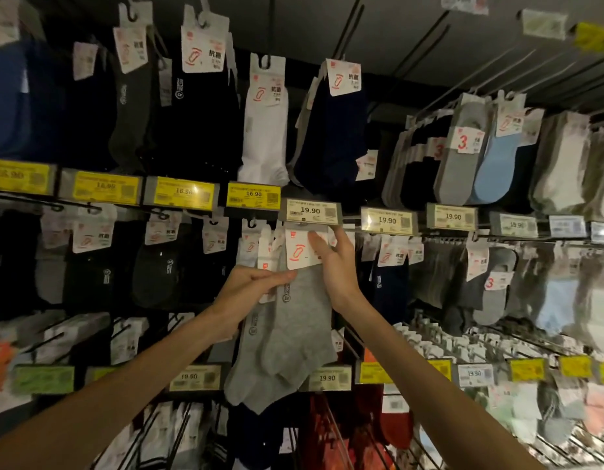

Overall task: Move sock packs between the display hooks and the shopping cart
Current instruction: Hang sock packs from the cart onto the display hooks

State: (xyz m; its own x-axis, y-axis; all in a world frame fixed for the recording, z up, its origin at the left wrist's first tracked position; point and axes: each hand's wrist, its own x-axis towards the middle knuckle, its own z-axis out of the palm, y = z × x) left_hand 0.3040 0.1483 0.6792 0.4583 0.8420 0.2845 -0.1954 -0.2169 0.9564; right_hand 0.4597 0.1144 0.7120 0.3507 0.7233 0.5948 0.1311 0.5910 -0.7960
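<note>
Grey sock pack (293, 320) was hung at the middle of the display, its white header card (298, 252) tucked just under a pale price tag (310, 212) on which "19.90" was printed. The left hand (249, 286) was held at 9 o'clock of the pack, and the pack's left edge was pinched between its thumb and nearly straight fingers. The right hand (334, 262) was raised at 3 o'clock; the card's right edge appeared to be held with the thumb laid across the front and the fingers reaching up behind. The hook end was covered by the price tag, so the seating of the card could not be made out.

Further white cards (249, 245) were crowded close at 10 o'clock. A white sock pack (265, 130) was hung at 11 o'clock and a navy pack (334, 140) at 1 o'clock. Black packs (154, 266) were ranged at 9 o'clock, red socks (327, 429) at 6 o'clock. At 2 o'clock, grey and light blue low-cut packs (476, 164) were marked with a red "3". A yellow tag (253, 195) at 11 o'clock was printed "16.90", and a lower tag (327, 377) at 5 o'clock "19.90".
</note>
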